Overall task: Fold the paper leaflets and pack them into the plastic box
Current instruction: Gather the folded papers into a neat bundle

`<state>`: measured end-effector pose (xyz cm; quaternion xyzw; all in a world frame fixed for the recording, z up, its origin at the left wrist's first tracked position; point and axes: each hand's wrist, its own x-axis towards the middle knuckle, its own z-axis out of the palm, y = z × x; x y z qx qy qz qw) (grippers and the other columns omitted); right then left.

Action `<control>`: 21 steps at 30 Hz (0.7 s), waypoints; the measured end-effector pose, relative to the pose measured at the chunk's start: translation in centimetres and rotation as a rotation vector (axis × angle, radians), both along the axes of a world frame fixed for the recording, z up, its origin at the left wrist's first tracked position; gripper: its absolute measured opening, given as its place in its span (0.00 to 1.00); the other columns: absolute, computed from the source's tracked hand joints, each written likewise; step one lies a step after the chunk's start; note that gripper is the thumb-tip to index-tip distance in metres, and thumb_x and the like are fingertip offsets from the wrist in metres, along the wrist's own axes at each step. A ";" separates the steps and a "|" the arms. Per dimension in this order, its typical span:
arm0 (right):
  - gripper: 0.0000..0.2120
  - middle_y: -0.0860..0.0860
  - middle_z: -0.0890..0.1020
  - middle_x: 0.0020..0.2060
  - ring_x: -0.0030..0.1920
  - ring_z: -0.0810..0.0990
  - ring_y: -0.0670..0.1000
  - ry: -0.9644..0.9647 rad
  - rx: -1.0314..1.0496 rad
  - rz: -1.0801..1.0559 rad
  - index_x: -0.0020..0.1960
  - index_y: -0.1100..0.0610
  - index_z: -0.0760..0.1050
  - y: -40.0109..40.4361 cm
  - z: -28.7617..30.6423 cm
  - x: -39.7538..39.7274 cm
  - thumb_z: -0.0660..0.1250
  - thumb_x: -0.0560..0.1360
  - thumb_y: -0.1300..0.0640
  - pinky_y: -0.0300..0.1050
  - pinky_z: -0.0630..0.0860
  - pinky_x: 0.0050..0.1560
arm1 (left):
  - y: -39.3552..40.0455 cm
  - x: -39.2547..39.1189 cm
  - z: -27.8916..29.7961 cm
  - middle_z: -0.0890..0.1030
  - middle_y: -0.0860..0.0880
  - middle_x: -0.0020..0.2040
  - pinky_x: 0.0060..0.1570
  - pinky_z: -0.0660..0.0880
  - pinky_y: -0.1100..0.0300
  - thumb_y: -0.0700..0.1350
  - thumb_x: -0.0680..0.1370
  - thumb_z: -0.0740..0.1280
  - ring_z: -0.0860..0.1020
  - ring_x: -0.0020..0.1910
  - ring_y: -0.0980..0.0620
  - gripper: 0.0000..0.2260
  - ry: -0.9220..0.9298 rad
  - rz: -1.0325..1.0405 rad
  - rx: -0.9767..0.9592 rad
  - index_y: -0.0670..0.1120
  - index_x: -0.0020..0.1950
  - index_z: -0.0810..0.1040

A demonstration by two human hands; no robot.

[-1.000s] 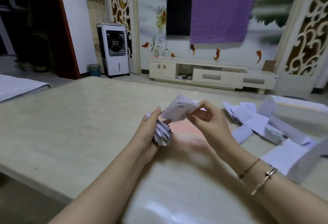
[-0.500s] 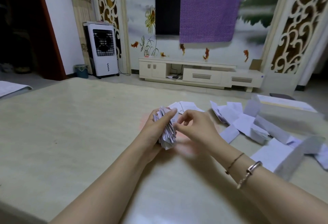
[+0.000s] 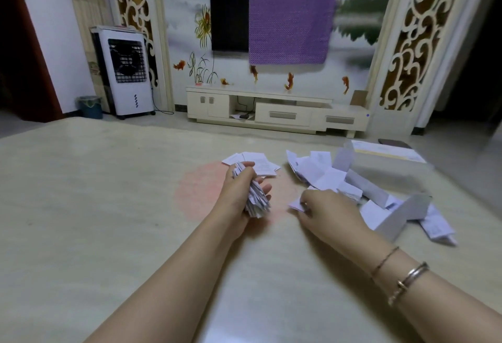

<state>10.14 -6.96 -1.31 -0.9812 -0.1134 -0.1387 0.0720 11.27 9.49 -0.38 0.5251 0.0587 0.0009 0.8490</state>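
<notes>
Item: one person seated at a pale table [image 3: 95, 207], folding step in hand. The left hand [image 3: 239, 193] was clenched round a thick bundle of folded leaflets [image 3: 256, 198], held upright just above the table's faint pink circle [image 3: 201, 188], fanned edges spreading below the fingers. The right hand [image 3: 328, 212], to the right of the circle, pinched the near corner of a loose leaflet [image 3: 296, 204] lying flat on the table. By my judgement this was the pick-up of the next sheet for folding; the next move would call for lifting that sheet clear of its neighbours, creasing it to match the bundle, then tucking it in with the rest. Item: a heap of unfolded leaflets [image 3: 326, 177], farther right of the circle, white with fine grey print, creased and overlapping, some standing in tent shapes. Item: a few flat folded leaflets [image 3: 258, 163] just beyond the circle, behind the bundle. Item: a pale box-like shape with a printed sheet on top [image 3: 385, 152], beyond the heap; whether it was the plastic box I could not tell. Packing appeared not yet begun. The bundle looked springy and apt to splay if the grip loosened.
</notes>
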 end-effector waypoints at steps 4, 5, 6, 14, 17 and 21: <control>0.11 0.51 0.81 0.38 0.43 0.78 0.54 -0.171 0.167 -0.018 0.42 0.56 0.75 -0.5 -0.6 0.2 0.58 0.78 0.53 0.46 0.69 0.36 | -0.5 -0.2 -0.6 0.75 0.44 0.45 0.40 0.76 0.55 0.38 0.80 0.59 0.75 0.36 0.48 0.04 0.014 0.035 0.006 0.47 0.49 0.70; 0.10 0.49 0.81 0.37 0.41 0.78 0.52 -0.211 0.317 -0.015 0.41 0.54 0.77 -0.8 -0.3 0.1 0.60 0.77 0.55 0.46 0.72 0.37 | -0.5 -0.3 -0.6 0.75 0.44 0.45 0.41 0.76 0.54 0.38 0.80 0.59 0.75 0.36 0.48 0.05 0.012 0.029 0.023 0.47 0.48 0.70; 0.09 0.48 0.82 0.36 0.41 0.79 0.50 -0.238 0.482 0.004 0.42 0.54 0.79 -0.9 0.3 0.0 0.61 0.77 0.56 0.46 0.74 0.38 | -0.6 -0.4 -0.6 0.76 0.44 0.46 0.42 0.76 0.54 0.38 0.80 0.59 0.76 0.37 0.49 0.05 0.012 0.015 0.037 0.48 0.47 0.70; 0.10 0.46 0.81 0.32 0.33 0.77 0.39 0.167 1.049 0.369 0.42 0.61 0.79 -1.3 2.6 -1.8 0.61 0.78 0.67 0.28 0.70 0.38 | -3.3 -1.3 -0.1 0.82 0.39 0.52 0.45 0.79 0.54 0.51 0.79 0.66 0.81 0.47 0.44 0.18 -0.077 -0.198 0.111 0.40 0.63 0.73; 0.07 0.51 0.82 0.36 0.33 0.80 0.47 0.064 0.981 0.255 0.41 0.57 0.80 -1.6 1.9 -1.4 0.65 0.75 0.62 0.38 0.73 0.38 | -4.4 -2.0 0.0 0.84 0.44 0.50 0.45 0.79 0.58 0.53 0.79 0.64 0.83 0.44 0.49 0.19 -0.120 -0.339 0.086 0.40 0.63 0.77; 0.01 0.47 0.81 0.39 0.33 0.73 0.41 -0.076 0.718 0.129 0.44 0.54 0.79 -1.5 1.5 -1.0 0.69 0.72 0.57 0.35 0.67 0.37 | -5.2 -2.4 0.4 0.82 0.45 0.45 0.42 0.78 0.59 0.51 0.76 0.68 0.80 0.41 0.50 0.15 -0.164 -0.362 0.075 0.41 0.55 0.79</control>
